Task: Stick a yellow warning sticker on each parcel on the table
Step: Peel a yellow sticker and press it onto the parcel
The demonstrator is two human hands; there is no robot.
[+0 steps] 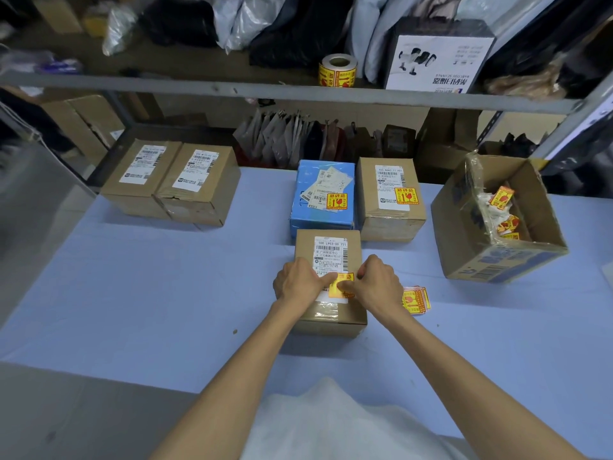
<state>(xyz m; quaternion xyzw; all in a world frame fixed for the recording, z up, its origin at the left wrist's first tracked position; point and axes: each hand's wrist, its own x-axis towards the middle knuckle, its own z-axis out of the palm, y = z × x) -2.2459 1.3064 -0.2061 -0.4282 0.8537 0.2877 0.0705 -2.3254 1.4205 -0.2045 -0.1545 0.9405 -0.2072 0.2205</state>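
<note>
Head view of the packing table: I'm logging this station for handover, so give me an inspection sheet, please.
Surface: blue table, flat, partly bare.
Job's things: front parcel receiving yellow sticker; blue parcel and brown parcel beside it stickered; far-left parcel and its neighbour show none; sticker stack by the right hand.
Clutter: open carton holding sticker scraps.
Hands: left hand thumb presses the sticker; right hand seems to pinch it.
Cables: nothing seen.
Surroundings: shelf with sticker roll, bags, white box.

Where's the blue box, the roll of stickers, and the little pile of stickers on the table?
blue box [323, 224]: head view, bare front side.
sticker roll [336, 76]: head view, yellow outer wrap.
sticker pile [414, 300]: head view, top sticker.
</note>
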